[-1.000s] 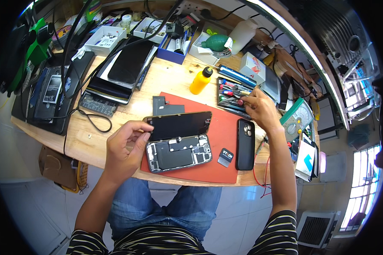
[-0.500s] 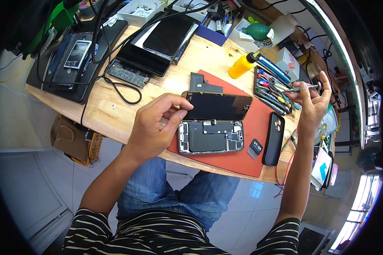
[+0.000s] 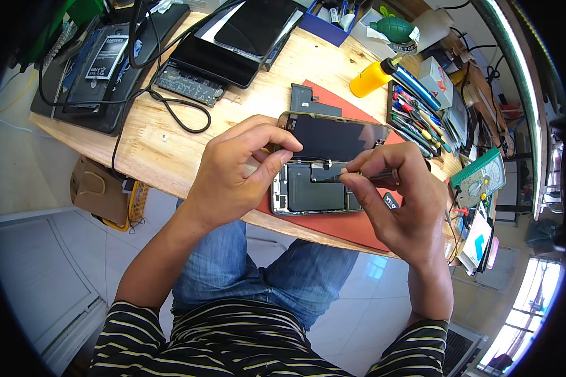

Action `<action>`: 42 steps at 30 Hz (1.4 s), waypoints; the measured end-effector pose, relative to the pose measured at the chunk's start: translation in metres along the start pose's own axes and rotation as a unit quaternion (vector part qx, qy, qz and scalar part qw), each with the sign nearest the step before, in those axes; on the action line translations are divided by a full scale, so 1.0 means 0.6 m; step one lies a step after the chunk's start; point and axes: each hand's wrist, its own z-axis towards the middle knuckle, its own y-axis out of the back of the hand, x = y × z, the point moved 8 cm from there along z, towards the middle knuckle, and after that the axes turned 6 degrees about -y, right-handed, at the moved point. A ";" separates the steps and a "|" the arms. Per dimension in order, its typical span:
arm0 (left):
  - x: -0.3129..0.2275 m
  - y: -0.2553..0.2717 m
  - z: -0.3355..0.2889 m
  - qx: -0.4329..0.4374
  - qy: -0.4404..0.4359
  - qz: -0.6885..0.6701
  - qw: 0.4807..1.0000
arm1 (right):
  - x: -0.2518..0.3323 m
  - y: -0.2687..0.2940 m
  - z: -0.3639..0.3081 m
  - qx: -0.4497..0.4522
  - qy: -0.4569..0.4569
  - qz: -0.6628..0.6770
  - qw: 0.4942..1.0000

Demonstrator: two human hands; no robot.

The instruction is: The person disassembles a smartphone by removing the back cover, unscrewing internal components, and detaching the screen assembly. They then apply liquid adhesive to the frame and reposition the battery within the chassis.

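Note:
An opened smartphone [image 3: 300,188] lies on the red mat [image 3: 352,230], its battery and inner parts showing. Its screen [image 3: 333,135] is raised along the far side, tilted up. My left hand [image 3: 223,176] pinches the screen's left corner between thumb and fingers. In my right hand [image 3: 409,201] is a slim precision screwdriver [image 3: 329,178], gripped between thumb and fingers. The screwdriver's tip points left and is over the phone's inside, close to the upper middle of the battery; whether it touches cannot be told. My right hand covers the phone's right end.
A rack of pens and hand tools [image 3: 415,119] stands right of the mat, behind it a yellow bottle [image 3: 371,78]. A green multimeter [image 3: 481,179] sits far right. Stacked devices [image 3: 233,47] and looping black cables [image 3: 188,129] occupy the back left. A small dark card [image 3: 390,200] lies beside my right hand.
My right hand has come down and left from beside the tool rack, bringing the screwdriver over the open phone. My left hand keeps hold of the screen. The view has shifted slightly.

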 end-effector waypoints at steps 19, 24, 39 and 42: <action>0.007 -0.004 -0.001 0.012 0.030 -0.022 0.999 | 0.005 -0.009 0.008 0.006 0.034 -0.011 0.999; 0.007 -0.002 -0.001 0.013 0.021 -0.025 0.999 | 0.008 -0.010 0.008 0.010 0.044 -0.025 0.999; -0.009 0.006 -0.010 0.056 -0.028 0.009 0.998 | 0.040 -0.009 0.030 0.039 0.038 -0.178 0.982; 0.000 0.004 -0.017 0.079 0.000 -0.003 0.997 | 0.031 -0.012 0.035 0.033 0.023 -0.137 0.990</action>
